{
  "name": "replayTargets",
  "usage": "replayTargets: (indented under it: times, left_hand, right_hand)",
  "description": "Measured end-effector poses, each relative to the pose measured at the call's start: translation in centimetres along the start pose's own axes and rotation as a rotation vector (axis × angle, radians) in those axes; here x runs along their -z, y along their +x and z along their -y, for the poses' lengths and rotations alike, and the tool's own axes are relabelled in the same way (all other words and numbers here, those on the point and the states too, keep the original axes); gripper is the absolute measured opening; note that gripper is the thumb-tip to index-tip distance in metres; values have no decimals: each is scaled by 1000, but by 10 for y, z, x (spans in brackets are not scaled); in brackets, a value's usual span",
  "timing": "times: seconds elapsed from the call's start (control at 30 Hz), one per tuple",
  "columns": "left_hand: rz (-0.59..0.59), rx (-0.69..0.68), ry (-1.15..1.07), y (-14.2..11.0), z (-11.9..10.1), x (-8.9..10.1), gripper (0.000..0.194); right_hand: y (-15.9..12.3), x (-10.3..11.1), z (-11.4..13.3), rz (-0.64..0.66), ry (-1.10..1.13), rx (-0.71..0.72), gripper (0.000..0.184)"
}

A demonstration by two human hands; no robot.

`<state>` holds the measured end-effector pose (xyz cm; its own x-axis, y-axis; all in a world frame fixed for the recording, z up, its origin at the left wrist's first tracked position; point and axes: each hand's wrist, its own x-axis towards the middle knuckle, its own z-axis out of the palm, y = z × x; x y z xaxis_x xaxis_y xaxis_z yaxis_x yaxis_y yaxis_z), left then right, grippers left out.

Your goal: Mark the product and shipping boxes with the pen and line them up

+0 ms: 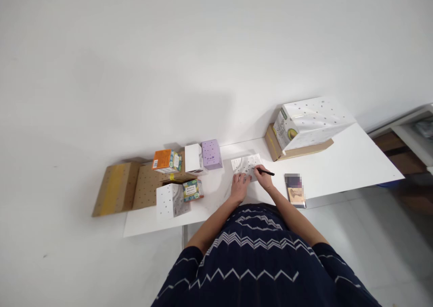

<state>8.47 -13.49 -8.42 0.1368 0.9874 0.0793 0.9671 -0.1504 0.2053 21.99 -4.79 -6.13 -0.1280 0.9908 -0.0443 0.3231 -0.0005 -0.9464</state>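
A sheet of paper (pixel 241 162) with dark marks lies on the white table (pixel 221 196) in front of me. My left hand (pixel 239 187) rests on its near edge, fingers stretched out and laid flat. Between the fingers of my right hand (pixel 262 176) is a black pen (pixel 269 172), held at a slant over the sheet's right side. Where the tip meets the paper is too small to make out. A phone-sized flat item (pixel 296 196), partly blurred out, lies right of my right forearm.
Left along the wall stand a purple box (pixel 212 153), a white box (pixel 193 157), an orange box (pixel 162 159) and brown cartons (pixel 117 187). A green patterned box (pixel 192 190) sits beside a white dotted sheet (pixel 164 202). At right, a large white box (pixel 311 117) rests on cardboard (pixel 272 142).
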Motion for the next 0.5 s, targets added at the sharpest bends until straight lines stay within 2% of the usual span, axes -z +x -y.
replayTargets:
  times: [0.5]
  left_hand:
    - [14,6,-34,0,-2,0,41]
  right_hand:
    - [-1,1,3,71,-114,28,21]
